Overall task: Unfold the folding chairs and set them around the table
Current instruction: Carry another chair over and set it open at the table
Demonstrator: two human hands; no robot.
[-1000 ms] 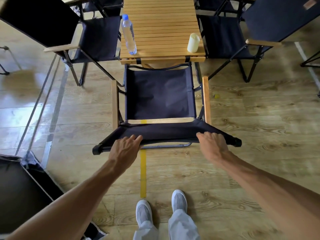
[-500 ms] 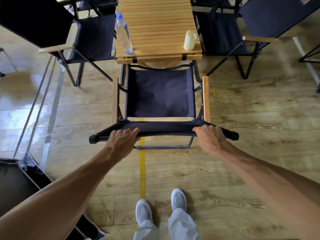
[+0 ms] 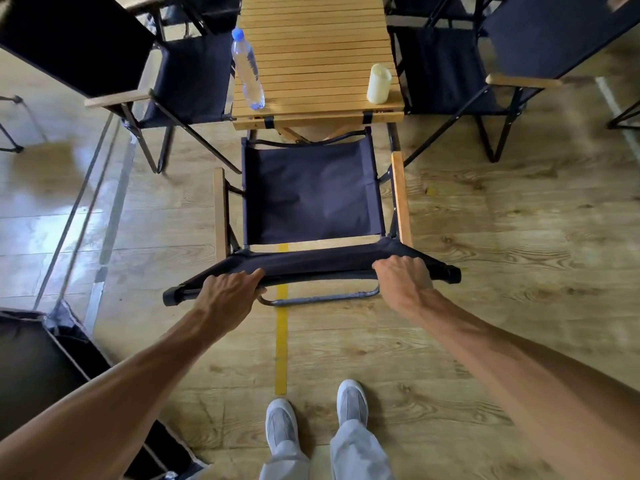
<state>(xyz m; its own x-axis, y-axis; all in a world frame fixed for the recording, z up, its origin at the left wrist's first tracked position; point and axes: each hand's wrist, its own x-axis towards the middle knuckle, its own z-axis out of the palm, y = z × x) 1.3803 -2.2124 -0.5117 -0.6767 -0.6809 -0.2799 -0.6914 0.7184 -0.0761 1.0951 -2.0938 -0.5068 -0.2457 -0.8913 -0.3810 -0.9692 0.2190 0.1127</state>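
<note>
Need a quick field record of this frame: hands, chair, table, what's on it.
left hand: grips top bar of the chair backrest
right hand: grips same bar, further right
chair: unfolded, seat facing the table's near end
table: slatted wood
on table: water bottle near left corner, upright; white candle near right corner
side chairs: one left, one right, both unfolded

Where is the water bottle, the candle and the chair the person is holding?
water bottle [image 3: 246,69], head view, clear middle.
candle [image 3: 379,84], head view, its side.
chair [image 3: 311,192], head view, seat cloth.

Three chairs [image 3: 311,199], one table [image 3: 315,46]
</note>
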